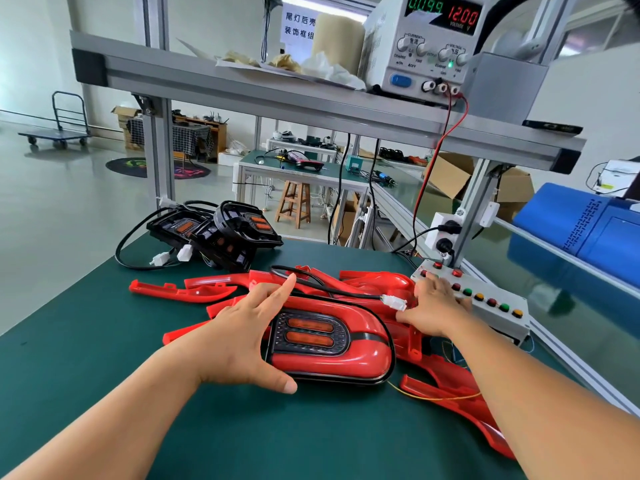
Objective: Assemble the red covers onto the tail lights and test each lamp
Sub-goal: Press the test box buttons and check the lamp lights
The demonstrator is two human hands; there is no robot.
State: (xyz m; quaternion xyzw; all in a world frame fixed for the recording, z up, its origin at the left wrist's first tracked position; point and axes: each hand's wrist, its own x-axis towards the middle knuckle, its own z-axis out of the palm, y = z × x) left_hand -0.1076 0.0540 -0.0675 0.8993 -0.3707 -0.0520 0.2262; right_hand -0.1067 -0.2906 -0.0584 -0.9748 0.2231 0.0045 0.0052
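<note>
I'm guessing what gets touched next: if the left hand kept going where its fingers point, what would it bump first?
Probably the black cable beyond the left hand's fingers, lying across the loose red covers. Depth is hard to judge, so the hand might pass above it and reach the covers.

Pale glossy floor (52, 202), wooden stool (295, 203), blue trolley (57, 131), cardboard boxes (453, 174)

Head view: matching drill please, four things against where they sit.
Things:
1. power supply
2. button box
3. covered tail light
4. bare black lamps

Places:
A. far left of the green mat
B. at the right hand, on the table's right edge
C. upper shelf
D. against the left hand

Pairs: 1-C, 2-B, 3-D, 4-A.
</note>
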